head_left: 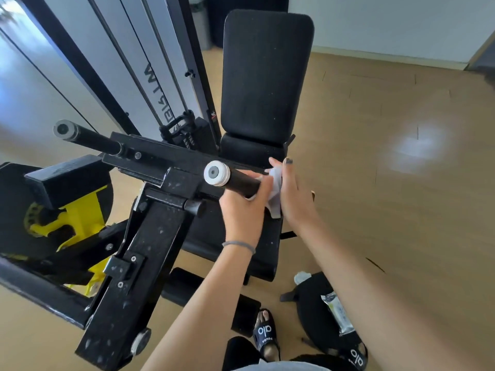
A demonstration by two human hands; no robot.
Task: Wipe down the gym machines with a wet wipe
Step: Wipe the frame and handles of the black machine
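Observation:
A black gym machine (150, 226) with a padded seat and backrest (265, 76) fills the middle of the view. One black handle bar (241, 183) with a white end cap (216, 173) points toward me. My left hand (245, 207) grips this bar from below. A white wet wipe (276, 183) is bunched against the bar between my two hands. My right hand (292, 194) holds the wipe, its fingers stretched along it. A second handle bar (88, 136) sticks out at the left.
A yellow and black pivot part (72, 218) sits at the left of the frame. A black bag (318, 317) with a wipes packet (337, 314) lies on the wooden floor (388, 210) by my sandalled feet. Weight stack rails (150, 62) rise behind.

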